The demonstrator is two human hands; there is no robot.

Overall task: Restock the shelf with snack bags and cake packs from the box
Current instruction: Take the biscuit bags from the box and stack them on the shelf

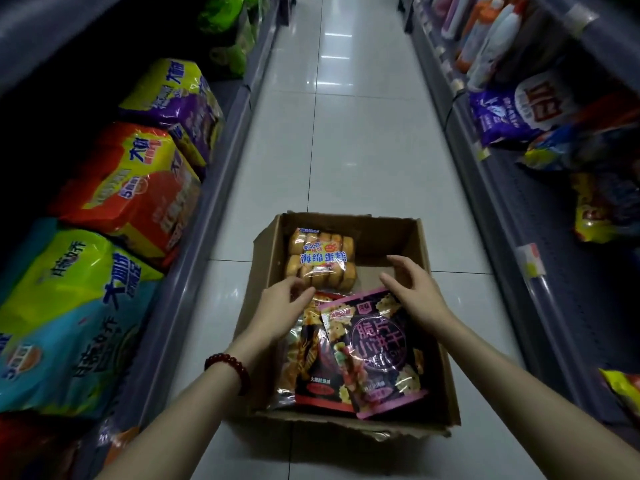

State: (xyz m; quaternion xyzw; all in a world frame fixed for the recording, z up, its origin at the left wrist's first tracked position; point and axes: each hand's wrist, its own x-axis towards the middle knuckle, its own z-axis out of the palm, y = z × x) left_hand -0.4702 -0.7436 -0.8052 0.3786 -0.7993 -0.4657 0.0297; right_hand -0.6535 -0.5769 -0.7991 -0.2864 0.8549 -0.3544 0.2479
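Plainly both hands reach into the box [438,344] on the floor for the cake pack [320,259] at its far end, left hand [282,306] and right hand [414,289] loose-fingered, gripping nothing, above the snack bags [374,351].

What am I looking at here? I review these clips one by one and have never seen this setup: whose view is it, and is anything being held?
There is no machine. A person wears a wide-angle camera on the head, so the single picture looks forward and down a shop aisle at their own arms. A cardboard box sits on the tiled floor between two shelves. Inside lie a cake pack at the far end, a purple snack bag nearer, and a red snack bag partly under it. The left hand and right hand reach in over the bags' top edges. Neither plainly grips anything yet.
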